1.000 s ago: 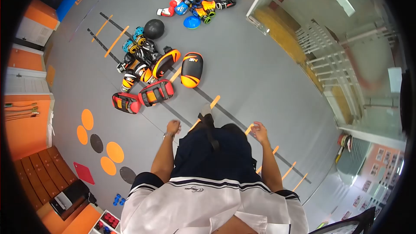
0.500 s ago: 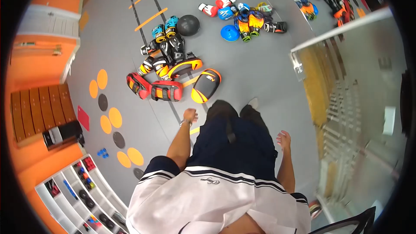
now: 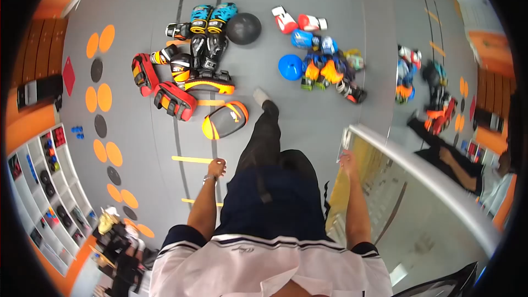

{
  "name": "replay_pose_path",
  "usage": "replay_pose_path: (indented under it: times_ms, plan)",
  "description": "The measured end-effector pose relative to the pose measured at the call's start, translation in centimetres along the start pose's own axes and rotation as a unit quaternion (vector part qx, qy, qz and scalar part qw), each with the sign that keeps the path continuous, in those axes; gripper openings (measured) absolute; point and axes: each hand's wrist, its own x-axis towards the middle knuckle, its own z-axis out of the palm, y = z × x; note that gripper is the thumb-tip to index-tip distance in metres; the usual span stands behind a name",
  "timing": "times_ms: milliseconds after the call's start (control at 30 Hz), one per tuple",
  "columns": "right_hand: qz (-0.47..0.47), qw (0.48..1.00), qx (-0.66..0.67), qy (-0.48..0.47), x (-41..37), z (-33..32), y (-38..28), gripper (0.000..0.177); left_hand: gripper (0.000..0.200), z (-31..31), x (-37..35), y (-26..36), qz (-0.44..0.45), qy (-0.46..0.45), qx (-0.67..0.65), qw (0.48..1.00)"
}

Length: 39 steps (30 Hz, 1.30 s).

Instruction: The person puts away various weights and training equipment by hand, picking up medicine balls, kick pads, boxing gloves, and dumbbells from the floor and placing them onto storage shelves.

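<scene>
My left hand [image 3: 218,169], fingers loosely curled, hangs beside my thigh over the grey floor, and what it holds, if anything, cannot be made out. Near the glass panel's corner is my right hand [image 3: 347,160], its fingers partly spread and empty. Ahead on the floor lie a black-and-orange pad [image 3: 226,120], a red-and-black pad [image 3: 175,100], blue-and-black gloves [image 3: 223,17] and a black ball [image 3: 243,28]. Farther right are red-and-white gloves [image 3: 284,20], blue gloves [image 3: 302,39] and a blue disc [image 3: 291,67].
A framed glass panel [image 3: 407,209] stands close on the right, below a mirror [image 3: 423,33]. White shelves [image 3: 69,179] line the left wall. A pile of dark items [image 3: 118,253] is at the lower left. Orange and black dots mark the floor.
The view has turned and moved forward. One foot is now stepped out beside the black-and-orange pad. The glass panel is nearer my right hand, and more of the mirror shows.
</scene>
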Motion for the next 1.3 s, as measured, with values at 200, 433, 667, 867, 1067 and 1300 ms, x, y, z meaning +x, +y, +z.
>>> replay_pose_path:
  times_ms: [200, 433, 667, 867, 1067, 1300]
  plan:
    - [-0.126, 0.964, -0.216, -0.093, 16.1, 5.9, -17.8, 0.035, 0.025, 3.2, -1.6, 22.3, 0.196, -0.026, -0.175, 0.965]
    - [-0.346, 0.873, -0.248, -0.236, 36.1, 23.0, -34.8, 0.039, 0.021, 10.7, 4.4, 31.0, 0.287, -0.002, -0.228, 0.931]
    - [-0.624, 0.674, -0.344, -0.194, 51.7, 44.4, -43.0, 0.041, 0.021, 21.6, 22.3, 31.3, 0.325, 0.151, -0.171, 0.918]
    - [-0.569, 0.647, -0.5, -0.087, 56.8, 57.8, -46.4, 0.058, 0.022, 23.1, 34.6, 32.7, 0.381, 0.181, -0.15, 0.894]
    - [-0.563, 0.611, -0.556, -0.013, 54.2, 59.6, -44.0, 0.053, 0.024, 22.4, 43.9, 32.1, 0.32, 0.308, -0.173, 0.879]
    - [-0.705, 0.538, -0.46, 0.044, 50.9, 55.7, -33.8, 0.059, 0.019, 17.3, 46.1, 35.0, 0.291, 0.507, -0.231, 0.778]
